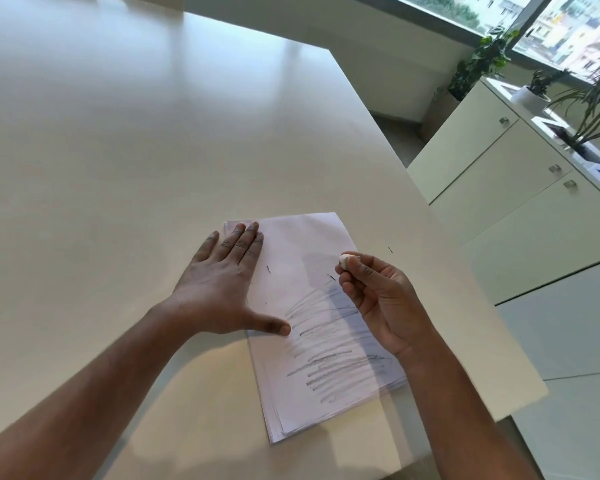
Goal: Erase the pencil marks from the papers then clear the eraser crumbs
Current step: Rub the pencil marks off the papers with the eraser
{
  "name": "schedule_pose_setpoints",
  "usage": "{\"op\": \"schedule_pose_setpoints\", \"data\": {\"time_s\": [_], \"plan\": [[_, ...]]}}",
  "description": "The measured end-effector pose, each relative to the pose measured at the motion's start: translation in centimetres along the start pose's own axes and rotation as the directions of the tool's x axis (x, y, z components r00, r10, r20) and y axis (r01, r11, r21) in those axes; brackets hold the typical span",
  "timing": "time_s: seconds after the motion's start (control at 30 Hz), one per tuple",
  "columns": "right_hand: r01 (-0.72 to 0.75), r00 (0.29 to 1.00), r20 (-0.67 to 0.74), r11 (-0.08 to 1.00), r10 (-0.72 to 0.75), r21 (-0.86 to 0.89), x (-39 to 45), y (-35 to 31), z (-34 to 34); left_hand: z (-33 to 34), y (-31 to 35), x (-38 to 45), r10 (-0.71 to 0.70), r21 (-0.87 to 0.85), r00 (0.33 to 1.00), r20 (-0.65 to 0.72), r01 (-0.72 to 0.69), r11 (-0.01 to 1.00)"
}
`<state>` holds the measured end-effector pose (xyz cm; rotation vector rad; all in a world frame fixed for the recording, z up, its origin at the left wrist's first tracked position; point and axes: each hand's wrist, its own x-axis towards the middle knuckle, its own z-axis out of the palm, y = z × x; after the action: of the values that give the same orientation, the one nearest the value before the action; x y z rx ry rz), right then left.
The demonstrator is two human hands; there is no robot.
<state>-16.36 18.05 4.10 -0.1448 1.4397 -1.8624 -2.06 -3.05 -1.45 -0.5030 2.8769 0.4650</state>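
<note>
Papers [302, 258]: a white stack, lying on the table under and between both hands, its long side running away from the person, the sheet edges showing slightly fanned at the near corner. The top sheet is carrying pencil marks [329, 355], grey scribbled strokes covering its near half, beginning just beside the left thumb tip and running under the right wrist.

Table [136, 150]: a large pale top, bearing the stack near its right edge and stretching far beyond the left hand's fingertips.

Cabinet [520, 188]: a low white unit with small metal knobs, standing well apart to the right of the right hand, with potted plants [489, 57] sitting on and behind it below a window.

Left hand [222, 289]: lying flat and spread wide, palm down, fingers straight, pressing on the left margin of the stack. The little finger side is resting on the table, and the thumb is reaching out onto the top sheet.

Right hand [378, 299]: hovering over the right side of the stack, palm turned up and inward, fingers curled, pinching the eraser between thumb and fingertips.

Eraser [344, 260]: a small whitish lump, showing at the tips of the right hand's fingers, raised above the paper.

Crumbs [268, 269]: a few thin dark flecks, lying on the sheet between the two hands, one more sitting on the table just beyond the right hand's knuckles.
</note>
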Motion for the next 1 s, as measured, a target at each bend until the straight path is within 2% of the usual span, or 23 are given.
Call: {"op": "schedule_pose_setpoints", "data": {"time_s": [0.2, 0.37, 0.53, 0.63, 0.73, 0.83, 1.0], "plan": [[-0.083, 0.995, 0.074, 0.983, 0.072, 0.163, -0.6, 0.2, -0.2, 0.0, 0.0, 0.0, 0.007, 0.008, 1.0, 0.003, -0.007, 1.0], [-0.135, 0.99, 0.06, 0.977, 0.127, 0.168, -0.9, 0.8, -0.1, 0.1, -0.1, 0.1, 0.012, 0.004, 1.0, 0.002, -0.012, 1.0], [-0.09, 0.996, 0.022, 0.991, 0.088, 0.095, -1.0, 1.1, 0.4, 0.1, -0.1, 0.1, 0.016, 0.002, 1.0, 0.003, -0.016, 1.0], [-0.049, 0.998, -0.029, 0.999, 0.049, 0.008, -0.8, 1.3, 0.8, 0.1, -0.1, 0.1, 0.016, 0.007, 1.0, 0.005, -0.016, 1.0], [0.024, 0.995, -0.087, 0.986, -0.039, -0.166, -0.7, 1.2, 0.8, 0.1, -0.2, 0.1, 0.017, 0.009, 1.0, 0.001, -0.017, 1.0], [0.111, 0.984, -0.088, 0.922, -0.154, -0.372, -0.6, 1.2, 0.7, 0.2, -0.2, 0.2, 0.019, 0.008, 1.0, 0.001, -0.019, 1.0], [0.164, 0.959, -0.091, 0.785, -0.269, -0.597, -0.2, 1.6, 0.6, 0.2, -0.2, 0.2, 0.021, 0.005, 1.0, -0.001, -0.021, 1.0]]}}
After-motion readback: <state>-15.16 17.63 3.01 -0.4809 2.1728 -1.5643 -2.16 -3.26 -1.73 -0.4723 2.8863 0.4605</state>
